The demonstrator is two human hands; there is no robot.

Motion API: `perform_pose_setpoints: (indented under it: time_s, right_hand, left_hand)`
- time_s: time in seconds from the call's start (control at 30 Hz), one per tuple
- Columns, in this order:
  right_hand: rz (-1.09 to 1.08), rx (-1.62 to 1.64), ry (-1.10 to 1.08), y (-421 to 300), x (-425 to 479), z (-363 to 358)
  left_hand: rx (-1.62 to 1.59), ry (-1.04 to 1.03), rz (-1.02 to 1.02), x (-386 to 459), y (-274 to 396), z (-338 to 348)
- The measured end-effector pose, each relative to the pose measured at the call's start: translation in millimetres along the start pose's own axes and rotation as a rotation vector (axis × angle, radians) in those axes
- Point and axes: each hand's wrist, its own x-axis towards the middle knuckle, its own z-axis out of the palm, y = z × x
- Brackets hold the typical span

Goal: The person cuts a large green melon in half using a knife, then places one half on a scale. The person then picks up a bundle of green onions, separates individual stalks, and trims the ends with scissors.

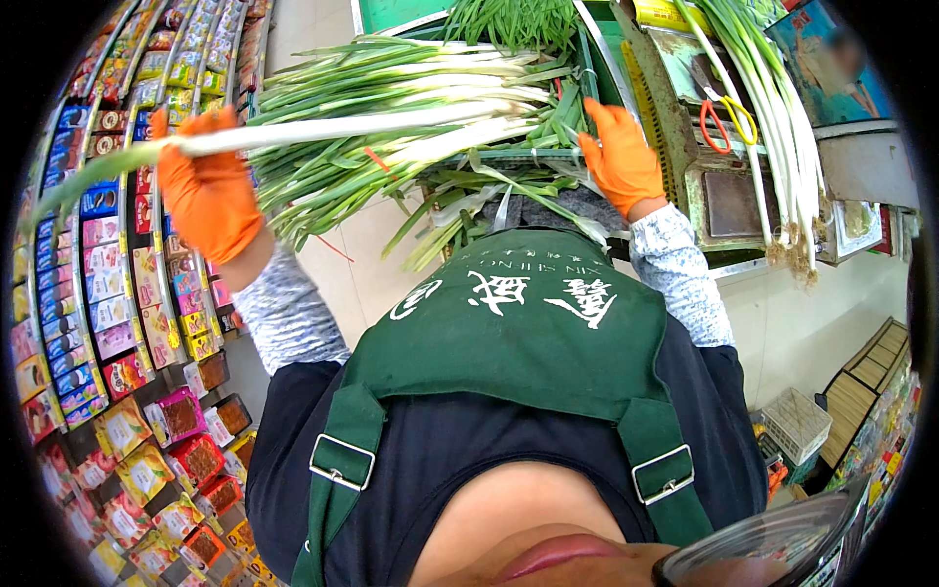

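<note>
My left hand [209,194], in an orange glove, grips a long Welsh onion stalk [323,130] by its leafy part. Its green leaves trail off left, and its white shaft points right above a large heap of Welsh onions [396,84]. Opposite, my orange-gloved right hand [625,158] has its fingers apart beside the white root end of the heap, close to loose green leaves [561,117]. No object shows in its grasp. Stripped leaves and bits of clear plastic film [455,213] lie between the heap and my green apron [506,315]. A red tape strip [379,163] crosses some stalks.
At right, several white-stemmed onions with roots [796,147] lie across a worn metal stand [726,176], next to scissors [722,121] with red and yellow handles. Garlic chives [513,22] lie behind the heap. Shelves of packaged snacks [110,257] line the left. A plastic crate [796,425] stands lower right.
</note>
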Motion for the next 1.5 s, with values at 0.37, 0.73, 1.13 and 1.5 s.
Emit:
perform_pose_setpoints:
  time_s: [0.37,0.73,1.13,1.5]
  right_hand:
    - [-0.337,0.392,-0.438,-108,40,-28]
    - [-0.051,1.048,-0.784,-104,31,-37]
    - [-0.105,0.189,-0.341,-94,23,-12]
    - [0.052,-0.049,-0.569,44,-58,26]
  left_hand:
    - [-0.696,-0.080,-0.321,-29,-86,87]
    - [-0.770,-0.400,-0.445,-23,-82,97]
    - [-0.615,-0.330,-0.338,-21,-81,100]
    - [-0.319,-0.253,-0.145,45,-8,33]
